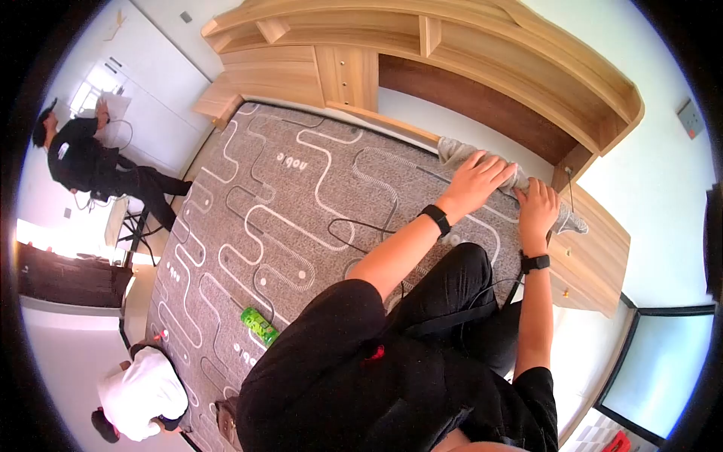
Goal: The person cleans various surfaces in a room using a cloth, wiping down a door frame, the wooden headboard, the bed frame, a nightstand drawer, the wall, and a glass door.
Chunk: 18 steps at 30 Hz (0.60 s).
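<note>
A grey rolled cloth (454, 151) lies along the edge of the grey patterned mattress cover (279, 188), beside the wooden headboard. My left hand (479, 182) is closed over the middle of the roll, fingers bent across its top. Just to the right, my right hand (539, 202) grips the same roll closer to its loose end. The undersides of both hands are hidden, and I cannot tell whether the roll is part of the cover. Dark bands circle both wrists. My bent knee (471, 264) rests on the cover below the hands.
A wooden headboard with shelves (497, 45) curves along the far side. A green can-shaped container (259, 326) lies on the cover, near a thin dark cable (361, 223). One person in black (83, 154) stands at left; another in white (143, 392) bends at lower left.
</note>
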Motion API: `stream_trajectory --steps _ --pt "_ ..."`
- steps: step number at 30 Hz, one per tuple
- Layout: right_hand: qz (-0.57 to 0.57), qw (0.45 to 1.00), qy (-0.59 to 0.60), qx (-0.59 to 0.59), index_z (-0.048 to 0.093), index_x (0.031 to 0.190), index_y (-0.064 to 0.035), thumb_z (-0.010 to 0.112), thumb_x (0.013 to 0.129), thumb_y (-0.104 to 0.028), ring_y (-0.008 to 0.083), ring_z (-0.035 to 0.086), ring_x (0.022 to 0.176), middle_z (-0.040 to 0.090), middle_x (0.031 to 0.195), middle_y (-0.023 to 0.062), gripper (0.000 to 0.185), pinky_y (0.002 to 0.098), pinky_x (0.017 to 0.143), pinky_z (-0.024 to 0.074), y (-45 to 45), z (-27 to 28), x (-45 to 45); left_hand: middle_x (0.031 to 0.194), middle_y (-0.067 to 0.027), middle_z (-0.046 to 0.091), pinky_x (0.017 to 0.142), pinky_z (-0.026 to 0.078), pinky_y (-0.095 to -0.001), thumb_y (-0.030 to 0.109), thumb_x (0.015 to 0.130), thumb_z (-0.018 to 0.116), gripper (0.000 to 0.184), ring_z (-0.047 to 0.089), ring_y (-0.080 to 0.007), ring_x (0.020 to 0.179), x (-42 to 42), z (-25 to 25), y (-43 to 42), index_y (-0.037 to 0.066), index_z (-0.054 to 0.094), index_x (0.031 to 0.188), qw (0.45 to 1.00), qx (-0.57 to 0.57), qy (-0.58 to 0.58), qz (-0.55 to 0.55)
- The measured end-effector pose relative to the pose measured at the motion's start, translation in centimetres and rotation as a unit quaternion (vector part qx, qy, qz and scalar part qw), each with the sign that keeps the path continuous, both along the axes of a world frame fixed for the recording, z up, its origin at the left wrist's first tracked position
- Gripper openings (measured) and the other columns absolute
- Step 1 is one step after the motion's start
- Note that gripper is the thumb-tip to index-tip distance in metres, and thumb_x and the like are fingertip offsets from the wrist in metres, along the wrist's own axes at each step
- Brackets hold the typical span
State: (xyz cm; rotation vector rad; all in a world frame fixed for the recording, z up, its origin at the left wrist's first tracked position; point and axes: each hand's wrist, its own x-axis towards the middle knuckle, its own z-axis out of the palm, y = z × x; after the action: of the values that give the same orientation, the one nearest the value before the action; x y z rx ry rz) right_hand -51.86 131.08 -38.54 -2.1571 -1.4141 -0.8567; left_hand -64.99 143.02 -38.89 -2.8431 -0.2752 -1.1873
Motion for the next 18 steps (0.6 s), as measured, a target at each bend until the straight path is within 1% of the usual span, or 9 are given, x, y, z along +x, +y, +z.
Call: stream_trajectory --steps 2,6,9,11,13,15,16,17,18 --pt "0.023 0.999 0.0 -0.023 0.061 0.095 -0.0073 0.075 0.07 -0.028 0.0236 0.06 0.081 0.064 0.089 0.0039 0.035 0.0358 0.072 0.0477 -0.7 0.2 0.9 0.116 -0.0063 0.057 0.105 0.032 -0.0426 0.003 0.078 0.056 0.054 0.051 -0.0199 0.113 0.3 -0.2 -0.4 0.007 0.049 0.131 1.0 -0.023 0.014 0.001" --pt "0.092 0.994 -0.024 -0.051 0.061 0.107 -0.0073 0.074 0.071 -0.024 0.0227 0.062 0.087 0.066 0.1 0.0045 0.042 0.0345 0.075 0.0494 -2.7 0.9 2.8 0.123 -0.0063 0.057 0.108 0.029 -0.0438 0.002 0.078 0.055 0.053 0.049 -0.0207 0.121 0.4 -0.2 -0.8 0.007 0.05 0.131 0.999 -0.045 -0.006 -0.004" --pt "0.141 0.987 -0.074 -0.034 0.058 0.117 -0.0079 0.072 0.074 -0.017 0.0235 0.062 0.095 0.065 0.111 0.0059 0.046 0.0346 0.08 0.0502 -4.7 1.3 4.0 0.13 -0.0062 0.056 0.11 0.026 -0.0443 0.003 0.081 0.054 0.051 0.046 -0.0203 0.126 0.4 0.1 -1.9 0.009 0.05 0.132 0.998 -0.057 0.025 0.006" --pt "0.145 0.989 -0.026 -0.034 0.058 0.119 -0.0082 0.069 0.075 -0.008 0.0247 0.062 0.1 0.063 0.115 0.0058 0.045 0.0353 0.082 0.0505 -5.7 0.9 4.8 0.131 -0.0063 0.056 0.111 0.026 -0.0446 0.004 0.083 0.053 0.05 0.046 -0.0198 0.127 1.4 0.3 -3.1 0.01 0.051 0.132 0.996 -0.089 0.025 -0.004" --pt "0.137 0.99 0.004 -0.025 0.058 0.117 -0.0062 0.065 0.078 -0.003 0.0275 0.062 0.099 0.064 0.112 0.009 0.04 0.0367 0.081 0.0507 -6.8 -0.3 6.3 0.131 -0.0064 0.056 0.111 0.025 -0.0449 0.006 0.085 0.052 0.048 0.046 -0.0193 0.127 2.3 0.2 -3.9 0.012 0.051 0.132 0.992 -0.12 0.031 -0.008" --pt "0.074 0.995 0.053 -0.036 0.059 0.115 -0.0038 0.062 0.079 0.001 0.0298 0.063 0.097 0.065 0.108 0.0139 0.037 0.0374 0.082 0.0506 -8.2 -1.1 7.9 0.13 -0.0059 0.057 0.111 0.025 -0.0449 0.009 0.087 0.051 0.045 0.048 -0.0186 0.127 3.6 0.1 -5.0 0.014 0.052 0.132 0.991 -0.123 0.016 -0.059" --pt "0.051 0.994 0.093 -0.015 0.059 0.113 -0.0008 0.06 0.082 0.001 0.0328 0.065 0.091 0.066 0.1 0.0177 0.031 0.0387 0.078 0.0512 -9.2 -0.7 7.9 0.127 -0.005 0.059 0.11 0.029 -0.0442 0.011 0.089 0.051 0.044 0.05 -0.0188 0.125 4.2 0.1 -5.5 0.016 0.052 0.133 0.987 -0.133 0.006 -0.087" --pt "0.054 0.994 0.094 -0.014 0.059 0.113 -0.0008 0.06 0.082 0.001 0.0328 0.065 0.091 0.066 0.1 0.0177 0.031 0.0387 0.078 0.0512 -10.1 -1.2 8.3 0.127 -0.005 0.059 0.11 0.029 -0.0442 0.011 0.089 0.051 0.044 0.05 -0.0188 0.125 4.6 0.6 -6.1 0.016 0.052 0.133 0.988 -0.133 0.007 -0.084" --pt "0.008 0.99 0.136 0.024 0.059 0.112 -0.0013 0.059 0.085 -0.003 0.0335 0.065 0.088 0.067 0.097 0.0176 0.027 0.039 0.074 0.0517 -10.9 -1.7 9.1 0.126 -0.0054 0.059 0.107 0.032 -0.043 0.01 0.088 0.051 0.044 0.051 -0.0197 0.124 5.0 1.2 -6.6 0.015 0.053 0.132 0.985 -0.13 -0.002 -0.116"
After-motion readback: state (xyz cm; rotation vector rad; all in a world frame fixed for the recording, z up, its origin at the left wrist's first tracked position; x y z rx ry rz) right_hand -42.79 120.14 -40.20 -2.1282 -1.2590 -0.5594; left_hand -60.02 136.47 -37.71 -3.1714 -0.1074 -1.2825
